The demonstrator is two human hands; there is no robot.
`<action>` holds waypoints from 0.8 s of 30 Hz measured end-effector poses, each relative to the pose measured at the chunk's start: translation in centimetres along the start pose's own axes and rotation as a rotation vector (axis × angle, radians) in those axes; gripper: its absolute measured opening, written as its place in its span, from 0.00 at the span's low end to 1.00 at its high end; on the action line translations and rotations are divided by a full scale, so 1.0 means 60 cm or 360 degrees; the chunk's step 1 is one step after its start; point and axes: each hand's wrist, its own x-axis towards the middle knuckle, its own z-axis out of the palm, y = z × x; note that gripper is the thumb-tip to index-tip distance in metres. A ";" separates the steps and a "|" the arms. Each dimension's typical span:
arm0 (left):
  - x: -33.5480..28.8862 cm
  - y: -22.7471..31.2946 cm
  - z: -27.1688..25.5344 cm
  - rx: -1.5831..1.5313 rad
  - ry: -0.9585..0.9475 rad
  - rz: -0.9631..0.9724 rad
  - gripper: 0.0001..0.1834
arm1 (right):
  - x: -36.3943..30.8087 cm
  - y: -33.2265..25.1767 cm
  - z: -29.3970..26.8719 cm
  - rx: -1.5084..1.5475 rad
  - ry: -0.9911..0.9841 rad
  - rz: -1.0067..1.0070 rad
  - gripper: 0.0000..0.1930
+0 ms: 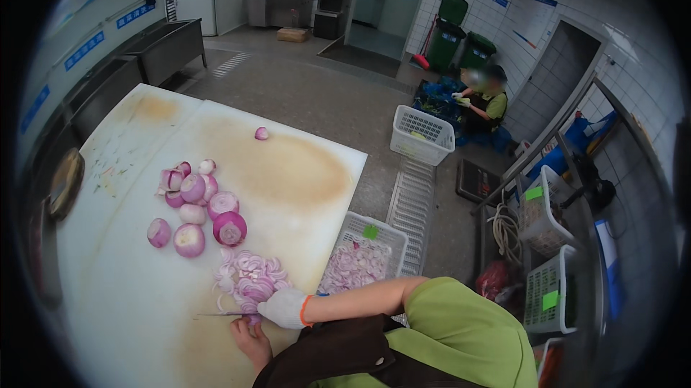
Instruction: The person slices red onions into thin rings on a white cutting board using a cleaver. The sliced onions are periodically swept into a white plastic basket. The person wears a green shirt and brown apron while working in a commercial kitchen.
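Okay, quick pass from my remote seat: my right hand [284, 309], in a white glove with an orange cuff, is curled shut around the handle of a knife [219, 314], blade lying flat and pointing left across the white cutting board [129, 294]. My left hand [250, 341] is bare, sitting just below the blade, fingers bent down onto a small bit of purple onion [253, 321] at the blade; I can't tell exactly how tightly it pinches. Just above both hands sits the pile of sliced onion [248, 278], thin purple-white rings, touching the glove. Farther up the board is a cluster of peeled onion halves [194, 204], some cut face up, and one lone small piece [261, 133] well apart near the board's far side. Board has brown stains in the middle. Beside the board's right edge, lower down, a white plastic basket [389, 233] holds more sliced onion. Another white basket [422, 134] stands on the floor farther off, next to a crouching person [488, 104] in green sleeves. Two green bins [461, 35] stand by the tiled wall.
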 end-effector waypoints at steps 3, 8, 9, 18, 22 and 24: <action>0.000 0.000 0.000 -0.0012 0.0020 0.0016 0.14 | -0.012 -0.002 -0.019 -0.0034 -0.0044 -0.0011 0.10; -0.002 -0.006 0.003 -0.0007 0.0022 0.0012 0.13 | -0.028 -0.009 -0.021 0.0003 -0.0011 -0.0044 0.09; -0.004 -0.007 0.004 -0.0014 0.0026 0.0005 0.13 | -0.022 -0.006 -0.016 0.0019 -0.0014 -0.0050 0.09; 0.001 0.004 -0.007 -0.0060 -0.0063 -0.0157 0.12 | 0.027 0.004 0.032 0.0072 -0.0053 -0.0004 0.10; -0.004 -0.010 -0.006 -0.0039 -0.0039 -0.0130 0.12 | -0.004 -0.019 -0.031 0.0081 -0.0073 0.0015 0.10; -0.004 -0.008 -0.001 -0.0033 -0.0028 -0.0124 0.12 | 0.007 -0.007 0.008 0.0056 -0.0075 0.0056 0.10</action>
